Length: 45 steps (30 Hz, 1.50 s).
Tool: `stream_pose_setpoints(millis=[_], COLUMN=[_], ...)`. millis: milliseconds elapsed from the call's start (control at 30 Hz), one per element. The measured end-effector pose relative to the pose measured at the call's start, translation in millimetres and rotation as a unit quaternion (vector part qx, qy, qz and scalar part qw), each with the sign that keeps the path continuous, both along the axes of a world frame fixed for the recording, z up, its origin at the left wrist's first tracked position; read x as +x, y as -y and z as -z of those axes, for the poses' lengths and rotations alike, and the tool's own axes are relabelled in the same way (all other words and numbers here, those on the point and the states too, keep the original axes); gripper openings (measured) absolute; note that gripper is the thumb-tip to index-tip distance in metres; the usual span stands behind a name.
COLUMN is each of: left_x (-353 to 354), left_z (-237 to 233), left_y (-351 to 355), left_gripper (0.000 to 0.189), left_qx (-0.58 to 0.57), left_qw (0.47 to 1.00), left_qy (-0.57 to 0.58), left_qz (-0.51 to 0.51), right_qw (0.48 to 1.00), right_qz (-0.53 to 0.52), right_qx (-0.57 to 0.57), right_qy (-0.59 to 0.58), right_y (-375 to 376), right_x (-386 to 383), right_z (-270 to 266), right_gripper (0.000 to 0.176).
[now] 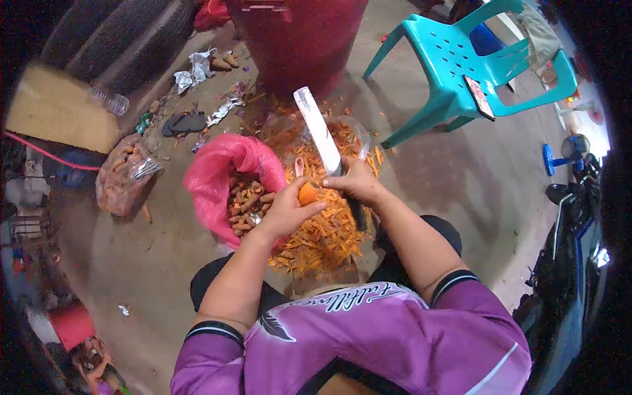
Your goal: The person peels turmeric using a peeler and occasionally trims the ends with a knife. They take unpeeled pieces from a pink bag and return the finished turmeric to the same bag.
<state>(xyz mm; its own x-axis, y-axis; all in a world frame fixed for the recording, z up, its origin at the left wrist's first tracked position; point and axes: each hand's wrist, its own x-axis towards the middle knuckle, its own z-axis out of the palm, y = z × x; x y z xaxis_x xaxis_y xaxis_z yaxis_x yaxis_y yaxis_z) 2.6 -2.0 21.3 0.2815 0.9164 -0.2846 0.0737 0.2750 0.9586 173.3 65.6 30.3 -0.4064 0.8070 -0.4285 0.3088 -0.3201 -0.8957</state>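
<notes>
My left hand [288, 212] is closed around a peeled orange root piece [308, 193], held over a pile of orange strips [316, 238]. Close beside it, my right hand [359, 181] grips a long flat white blade-like tool [318, 130], which slants up and away from me. A dark length shows below that hand, partly covered by the wrist. Just past my left fingers a small pink handle [299, 166] sticks up from the strips. At the left, an open pink woven sack [204, 191] holds brown unpeeled roots [245, 203].
A big red tub [299, 46] stands beyond the pile. On the right, a teal plastic chair [454, 59] carries a phone [479, 97]. A clear bag of roots [125, 174] sits at far left. Foil scraps [224, 110] litter the floor, and a motorcycle [559, 257] is parked at right.
</notes>
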Motion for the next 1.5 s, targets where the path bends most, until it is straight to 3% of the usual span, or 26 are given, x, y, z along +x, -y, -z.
stream_pose_setpoints(millis=[167, 233, 433, 533, 633, 733, 867, 967, 1000, 1033, 1133, 1233, 1367, 1400, 1467, 1500], left_x=[0.9, -0.4, -3.5, -2.1, -0.4, 0.0, 2.3, -0.3, 1.6, 3.3, 3.9, 0.1, 4.3, 7.4, 13.7, 18.4], left_z=[1.0, 4.8, 16.8, 18.9, 11.2, 9.1, 7.7, 35.3, 28.5, 24.2, 4.2, 19.1, 14.8, 16.0, 19.5, 13.6], left_y=[-0.3, -0.4, 2.7, 4.0, 4.1, 4.6, 5.7, 10.3, 9.5, 9.2, 0.6, 2.4, 6.6, 8.6, 12.8, 14.6], left_gripper=[0.024, 0.024, 0.024, 0.024, 0.026, 0.025, 0.024, 0.025, 0.023, 0.021, 0.019, 0.021, 0.026, 0.03, 0.036, 0.041], left_qx=[0.109, 0.132, 0.141, 0.133, 0.118, 0.124, 0.126, 0.197, 0.195, 0.122, -0.09, -0.112, -0.069, -0.029, 0.055, 0.081], left_qw=[0.982, 0.979, 0.974, 0.976, 0.974, 0.967, 0.958, 0.927, 0.927, 0.963, 0.995, 0.991, 0.996, 0.997, 0.975, 0.977], left_qy=[-0.152, -0.145, -0.172, -0.171, -0.191, -0.22, -0.254, -0.306, -0.298, -0.224, 0.021, 0.069, 0.036, -0.043, -0.199, -0.192], left_qz=[-0.039, -0.056, -0.035, -0.025, -0.002, 0.016, 0.037, 0.09, 0.117, 0.088, 0.025, 0.007, 0.04, 0.053, 0.076, 0.046], right_qw=[0.997, 0.991, 0.987, 0.983, 0.981, 0.964, 0.939, 0.912, 0.93, 0.946, 0.994, 0.993, 0.992, 0.998, 0.997, 0.996], right_qz=[-0.059, -0.092, -0.132, -0.112, -0.115, -0.142, -0.162, -0.204, -0.2, -0.196, -0.024, 0.002, -0.05, -0.051, -0.074, -0.086], right_qx=[0.038, 0.101, 0.072, 0.147, 0.15, 0.202, 0.262, 0.305, 0.263, 0.22, 0.107, 0.101, 0.114, 0.042, 0.023, 0.015], right_qy=[0.017, -0.001, 0.055, 0.017, 0.032, 0.104, 0.154, 0.182, 0.159, 0.134, 0.026, 0.07, 0.025, -0.013, 0.001, 0.008], right_y=[-1.2, -1.4, 5.3, 14.4, 16.9, 17.7, 23.4, 33.5, 32.7, 32.0, 21.2, 6.2, 17.9, 19.6, 26.6, 29.0], right_x=[-0.6, 0.4, -2.8, -6.0, -6.6, -6.8, -7.4, -12.6, -13.3, -13.5, -13.6, -0.6, 5.5, 4.3, 4.8, 5.9], right_z=[-1.6, 23.5, 13.2, 9.5, 8.1, -1.0, 2.1, -2.2, -3.7, -4.1, 11.7, 5.7, -1.2, 10.6, 19.1, 18.9], right_gripper=[0.068, 0.072, 0.078, 0.07, 0.072, 0.073, 0.054, 0.046, 0.045, 0.044, 0.044, 0.045, 0.054, 0.05, 0.048, 0.048])
